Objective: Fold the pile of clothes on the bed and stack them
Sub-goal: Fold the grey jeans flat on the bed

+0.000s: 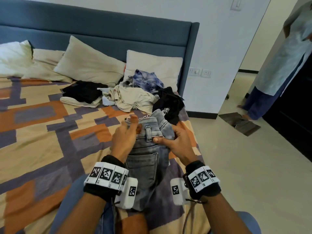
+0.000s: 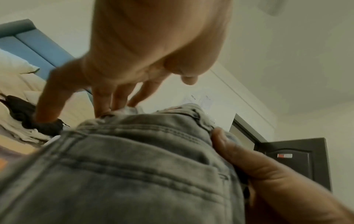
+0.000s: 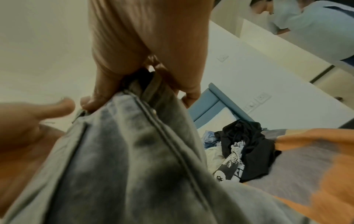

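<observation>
At the near right edge of the bed (image 1: 42,125), both hands hold a pair of grey jeans (image 1: 145,159) by the waistband: the right hand (image 1: 177,142) has its grip clamped on the right side, thumb on top and fingers curled under, while the left hand (image 1: 123,141) has its straight fingers laid on the left end of the band, thumb raised. The jeans lie lengthwise on the patterned bedspread, legs running toward the person. Farther off lie an unfolded heap of clothes (image 1: 135,97) and, to its left, a small folded stack (image 1: 82,95), with pillows (image 1: 91,65) against the blue headboard (image 1: 101,27).
</observation>
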### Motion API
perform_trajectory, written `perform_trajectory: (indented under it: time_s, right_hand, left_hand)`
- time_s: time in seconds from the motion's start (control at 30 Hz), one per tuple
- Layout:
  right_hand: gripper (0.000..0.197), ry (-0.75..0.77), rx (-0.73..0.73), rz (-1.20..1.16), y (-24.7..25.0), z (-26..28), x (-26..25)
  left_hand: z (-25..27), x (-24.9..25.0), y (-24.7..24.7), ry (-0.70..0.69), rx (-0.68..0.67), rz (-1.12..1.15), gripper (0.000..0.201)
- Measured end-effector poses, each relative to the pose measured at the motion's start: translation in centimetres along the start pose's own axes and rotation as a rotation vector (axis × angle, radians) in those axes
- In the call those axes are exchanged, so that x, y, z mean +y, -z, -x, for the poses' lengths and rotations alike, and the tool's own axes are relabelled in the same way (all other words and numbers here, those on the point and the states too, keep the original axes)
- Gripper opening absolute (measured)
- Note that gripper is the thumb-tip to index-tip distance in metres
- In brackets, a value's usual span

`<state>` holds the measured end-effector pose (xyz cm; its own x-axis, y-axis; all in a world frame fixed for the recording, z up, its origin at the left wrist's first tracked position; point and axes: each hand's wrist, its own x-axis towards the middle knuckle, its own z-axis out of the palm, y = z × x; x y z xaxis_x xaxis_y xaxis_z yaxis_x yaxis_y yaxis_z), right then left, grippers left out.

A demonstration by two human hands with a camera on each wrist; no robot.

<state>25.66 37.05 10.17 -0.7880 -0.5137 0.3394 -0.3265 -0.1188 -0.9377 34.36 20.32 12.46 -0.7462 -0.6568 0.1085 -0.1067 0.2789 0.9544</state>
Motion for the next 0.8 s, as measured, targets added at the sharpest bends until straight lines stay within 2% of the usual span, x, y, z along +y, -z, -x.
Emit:
perform_trajectory:
  time_s: [0.07, 0.13, 0.2, 0.27, 0.3, 0.37, 0.4, 0.5, 0.57, 0.63, 0.7, 0.8]
  right_hand:
    - [0.045, 0.024, -0.050, -0.025, -1.1, 0.0, -0.2]
    - [0.051, 0.049, -0.120, -0.021, -2.3, 0.0, -0.9]
    - [0.058, 0.068, -0.172, 0.001, -3.1, -0.1, -1.5]
    - [0.048, 0.052, -0.177, 0.031, -3.7, -0.3, -1.7]
    - [0.038, 0.038, -0.162, 0.033, -3.9, -0.2, -1.7]
    - [0.037, 0.016, -0.114, -0.020, -3.8, -0.1, -1.5]
    - [0.039, 0.008, -0.092, -0.050, -3.8, 0.0, -1.5]
    - [0.067, 0.006, -0.066, -0.132, -3.6, -0.1, -1.6]
    - [0.074, -0.017, -0.012, -0.134, -3.2, -0.4, -1.8]
    - [0.071, -0.054, 0.103, -0.137, -2.1, -1.0, -1.6]
    - [0.060, -0.095, 0.223, -0.105, -0.6, -1.4, -1.2]
    - [0.040, -0.142, 0.299, -0.160, 1.4, -1.9, -0.7]
  left_hand:
    - [1.3, 0.7, -0.2, 0.074, -0.179, 0.152, 0.100]
    - [2.5, 1.4, -0.6, 0.161, -0.343, 0.368, 0.084]
    - [3.2, 1.8, -0.9, 0.189, -0.358, 0.463, 0.067]
    - [3.0, 1.6, -1.2, 0.184, -0.299, 0.444, 0.050]
    - [2.9, 1.5, -1.2, 0.190, -0.285, 0.449, 0.047]
    - [2.8, 1.0, -1.0, 0.177, -0.318, 0.457, 0.051]
    - [2.9, 0.8, -0.8, 0.167, -0.347, 0.452, 0.045]
    - [2.9, 0.2, -0.4, 0.126, -0.350, 0.407, 0.013]
    - [2.4, -0.3, 0.0, 0.115, -0.265, 0.349, 0.017]
    - [1.7, -0.3, 1.4, 0.104, -0.120, 0.321, 0.025]
    - [1.5, 0.4, 3.5, 0.066, 0.063, 0.345, 0.032]
    - [1.3, 2.2, 7.3, -0.121, 0.277, 0.447, 0.031]
